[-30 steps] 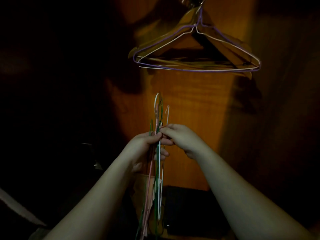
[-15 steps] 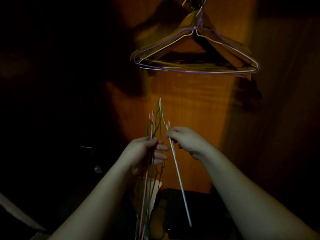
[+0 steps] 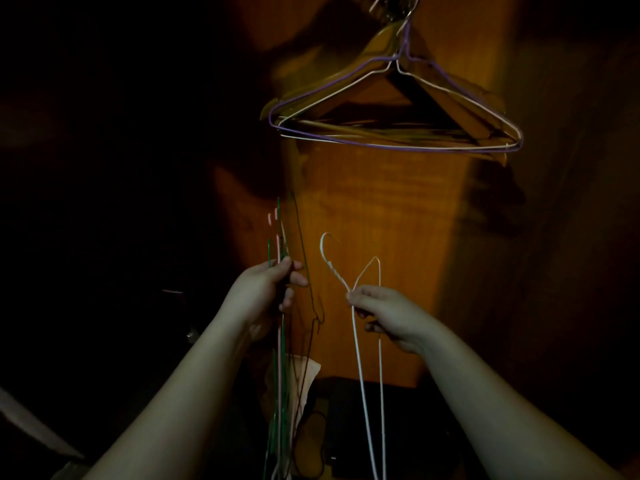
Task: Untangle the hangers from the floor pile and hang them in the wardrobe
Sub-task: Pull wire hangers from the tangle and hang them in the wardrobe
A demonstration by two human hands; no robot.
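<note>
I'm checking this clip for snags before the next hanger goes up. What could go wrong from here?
The white hanger in the right hand looks free of the bunch of hangers gripped by the left hand, but its lower part runs out of view, so it might still catch there. The hung hangers overhead sit crowded together, and hooking a new one among them could knock or tangle them. The dim light may make the rail hard to find.
</note>
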